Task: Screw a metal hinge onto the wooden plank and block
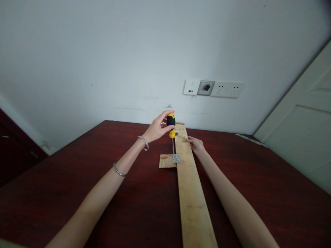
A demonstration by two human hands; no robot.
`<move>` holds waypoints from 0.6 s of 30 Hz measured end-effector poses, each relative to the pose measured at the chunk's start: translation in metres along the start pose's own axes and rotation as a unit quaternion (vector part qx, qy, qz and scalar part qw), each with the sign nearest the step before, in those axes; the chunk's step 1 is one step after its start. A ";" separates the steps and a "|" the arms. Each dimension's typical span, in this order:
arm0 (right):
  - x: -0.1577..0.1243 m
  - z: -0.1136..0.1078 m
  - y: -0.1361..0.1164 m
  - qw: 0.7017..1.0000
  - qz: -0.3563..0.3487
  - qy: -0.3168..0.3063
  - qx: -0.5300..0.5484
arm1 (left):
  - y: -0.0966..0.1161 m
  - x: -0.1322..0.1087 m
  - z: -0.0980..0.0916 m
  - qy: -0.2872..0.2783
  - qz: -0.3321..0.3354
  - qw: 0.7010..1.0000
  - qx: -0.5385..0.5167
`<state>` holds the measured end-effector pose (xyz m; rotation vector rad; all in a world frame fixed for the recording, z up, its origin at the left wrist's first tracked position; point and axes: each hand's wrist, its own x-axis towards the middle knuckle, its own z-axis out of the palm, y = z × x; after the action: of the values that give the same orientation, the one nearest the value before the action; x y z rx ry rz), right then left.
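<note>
Nearest, between the two forearms, a long board (pixel 193 203) runs away from the person across the dark red table (pixel 134 213). Two silver bangles ring the left arm: one bangle (pixel 119 170) on the forearm, the other bangle (pixel 143 142) just behind the hand at the wrist. Ahead of the forearms and on the near side of both hands, a small wood piece (pixel 166 162) lies against the board's left edge, with a metal hinge (pixel 176 158) spanning the two (its plates show holes).

The right hand (pixel 197 144) rests at the board's right edge, fingertips touching it; whether it grips underneath, I cannot tell. The left hand (pixel 158 127) has thumb and fingers closed around a screwdriver (pixel 171 120), whose yellow and black handle stands upright and whose shaft runs down to the hinge.

Beyond the right hand, on the pale wall (pixel 129 51), sits a socket panel (pixel 227 90); its grey-framed square holds a black piece (pixel 207 87) (a plug, perhaps).
</note>
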<state>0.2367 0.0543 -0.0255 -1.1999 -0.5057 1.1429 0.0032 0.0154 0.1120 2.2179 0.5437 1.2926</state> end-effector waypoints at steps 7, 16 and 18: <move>0.003 0.000 0.001 1.000 -0.001 0.005 -0.005 | 0.001 0.000 0.002 0.005 -0.010 1.000 -0.013; 0.006 0.000 0.002 1.000 -0.002 0.004 0.000 | 0.000 0.002 -0.008 -0.046 0.013 0.998 -0.038; 0.006 0.000 0.002 1.000 -0.001 0.004 0.000 | -0.003 0.002 -0.005 -0.018 0.007 1.000 -0.018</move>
<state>0.2383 0.0593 -0.0284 -1.2031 -0.4993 1.1357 -0.0003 0.0201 0.1140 2.2147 0.4886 1.2564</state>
